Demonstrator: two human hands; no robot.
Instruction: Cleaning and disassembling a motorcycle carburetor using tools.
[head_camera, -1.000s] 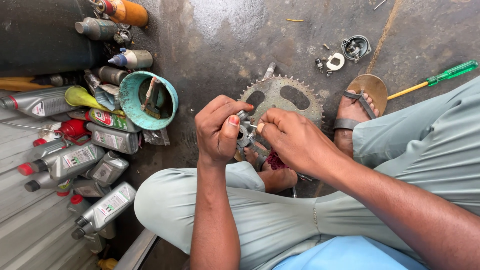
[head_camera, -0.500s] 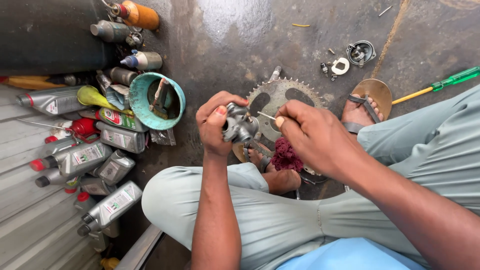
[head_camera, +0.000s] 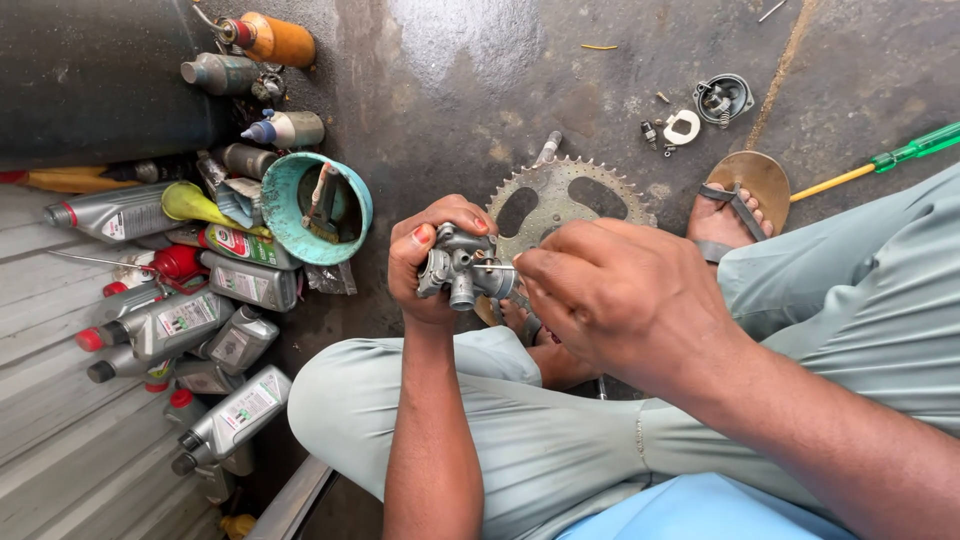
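Carburetor (head_camera: 462, 272) between both hands, teal bucket (head_camera: 290, 215) with brush (head_camera: 322, 200) nearby.

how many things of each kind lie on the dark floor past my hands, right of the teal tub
Toothed sprocket: 1
Small metal carburettor parts: 2, plus a few bits too small to tell
Green-handled screwdriver: 1
Sandal, worn on the foot: 1
Total: 5
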